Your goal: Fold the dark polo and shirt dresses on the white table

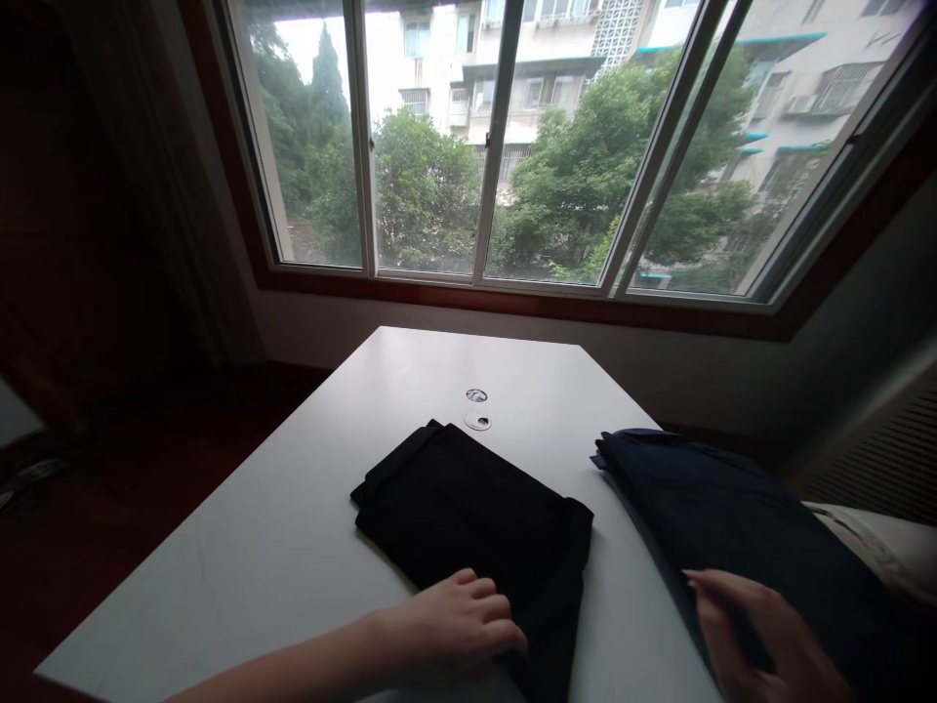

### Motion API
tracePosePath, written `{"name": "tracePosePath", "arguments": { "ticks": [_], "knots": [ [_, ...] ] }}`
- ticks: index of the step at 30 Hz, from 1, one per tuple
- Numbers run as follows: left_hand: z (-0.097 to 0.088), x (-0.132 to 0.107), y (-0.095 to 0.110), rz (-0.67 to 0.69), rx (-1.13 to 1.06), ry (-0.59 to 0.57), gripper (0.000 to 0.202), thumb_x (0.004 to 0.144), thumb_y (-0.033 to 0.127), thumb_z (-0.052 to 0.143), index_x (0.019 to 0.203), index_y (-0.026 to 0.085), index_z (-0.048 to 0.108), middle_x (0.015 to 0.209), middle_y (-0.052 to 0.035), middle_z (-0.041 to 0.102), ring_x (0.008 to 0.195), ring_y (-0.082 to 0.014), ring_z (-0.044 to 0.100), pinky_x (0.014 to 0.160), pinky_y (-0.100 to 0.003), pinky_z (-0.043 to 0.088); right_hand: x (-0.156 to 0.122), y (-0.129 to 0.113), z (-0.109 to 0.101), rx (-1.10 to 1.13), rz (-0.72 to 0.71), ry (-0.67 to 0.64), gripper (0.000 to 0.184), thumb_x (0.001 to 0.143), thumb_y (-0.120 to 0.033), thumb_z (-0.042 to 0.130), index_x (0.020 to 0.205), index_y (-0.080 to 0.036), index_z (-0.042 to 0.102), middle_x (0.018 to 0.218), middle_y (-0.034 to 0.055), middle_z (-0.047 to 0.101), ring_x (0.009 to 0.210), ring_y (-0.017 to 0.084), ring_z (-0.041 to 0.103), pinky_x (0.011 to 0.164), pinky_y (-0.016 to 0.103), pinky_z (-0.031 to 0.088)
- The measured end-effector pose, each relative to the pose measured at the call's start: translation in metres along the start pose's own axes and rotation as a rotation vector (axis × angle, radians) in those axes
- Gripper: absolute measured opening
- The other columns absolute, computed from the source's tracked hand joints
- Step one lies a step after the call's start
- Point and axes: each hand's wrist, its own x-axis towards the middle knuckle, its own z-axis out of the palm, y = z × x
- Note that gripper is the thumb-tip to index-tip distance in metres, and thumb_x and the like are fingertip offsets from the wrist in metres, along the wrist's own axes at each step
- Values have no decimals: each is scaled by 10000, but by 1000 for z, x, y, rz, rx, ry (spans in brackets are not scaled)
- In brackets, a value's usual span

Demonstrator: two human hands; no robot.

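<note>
A black folded garment (475,488) lies at a slant on the white table, its layers showing at the far left corner. My left hand (458,625) rests at its near side, fingers curled over the fabric; the fingertips are partly hidden. To the right is a thick stack of dark blue folded cloth (703,498), reaching past the table's right edge. At that stack's left edge, my right hand (768,635) has thumb and forefinger brought together on the cloth. Its other fingers are in shadow.
The white table (241,547) narrows toward the window (483,146). Two round cable-hole fittings (477,421) sit beyond the black garment. Pale fabric (871,547) lies at the far right beside a slatted panel (878,459). Dark floor shows on the left.
</note>
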Motion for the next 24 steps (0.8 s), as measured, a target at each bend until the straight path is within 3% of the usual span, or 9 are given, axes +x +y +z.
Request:
{"name": "tracePosePath", "arguments": {
  "ticks": [4, 7, 10, 13, 15, 18, 21, 24],
  "knots": [
    [-30, -37, -13, -170, -191, 62, 340, 877, 261, 605, 1202, 274, 504, 1173, -15, 614, 1084, -181, 551, 971, -303, 384, 9, -24, 34, 132, -70, -146, 173, 892, -342, 569, 1016, -269, 665, 990, 29, 699, 907, 214, 670, 811, 341, 541],
    [-42, -61, -44, -496, -185, 252, 305, 917, 344, 560, 1212, 284, 514, 1273, -35, 568, 1198, -209, 500, 1049, -349, 356, 14, -52, 42, 232, 7, -225, 192, 886, -337, 578, 1038, -283, 681, 1046, 39, 700, 979, 229, 669, 854, 352, 555],
    [-40, -81, -87, -917, -32, 453, 376, 928, 381, 507, 1273, 236, 475, 1339, -103, 511, 1271, -274, 435, 1075, -446, 335, 18, -89, 43, 354, 89, -387, 225, 891, -364, 564, 1050, -279, 698, 1128, 64, 683, 1052, 246, 654, 902, 353, 552],
    [-28, -92, -120, -1131, -27, 505, 343, 877, 411, 557, 1151, 207, 533, 1218, -105, 562, 1169, -287, 496, 1007, -456, 398, 22, -127, 48, 486, 94, -564, 247, 898, -354, 534, 1054, -265, 705, 1165, 86, 670, 1074, 244, 648, 915, 327, 545],
    [-22, -94, -131, -1123, -100, 547, 243, 857, 386, 573, 1019, 206, 562, 1098, -78, 594, 1069, -258, 545, 957, -417, 438, 24, -147, 55, 551, 67, -659, 251, 882, -317, 542, 1064, -253, 701, 1168, 95, 671, 1068, 240, 651, 912, 313, 544],
    [-24, -89, -131, -1065, -195, 685, 139, 840, 325, 572, 906, 206, 546, 1011, -64, 604, 1008, -236, 571, 920, -380, 462, 26, -167, 66, 601, 74, -802, 338, 832, -273, 584, 1156, -237, 672, 1238, 102, 647, 1107, 252, 638, 946, 328, 528],
    [-32, -73, -115, -950, -358, 746, 82, 845, 273, 554, 873, 216, 502, 1018, -51, 622, 987, -210, 593, 894, -339, 477, 26, -178, 74, 631, 156, -897, 501, 802, -276, 610, 1301, -235, 590, 1342, 101, 586, 1203, 279, 578, 1020, 388, 479],
    [-35, -47, -85, -787, -483, 718, 48, 864, 208, 514, 887, 228, 477, 1000, -20, 647, 920, -172, 619, 855, -288, 483, 23, -185, 82, 705, 296, -908, 614, 819, -336, 612, 1410, -243, 477, 1378, 105, 555, 1203, 276, 574, 1038, 419, 458]
  ]
}}
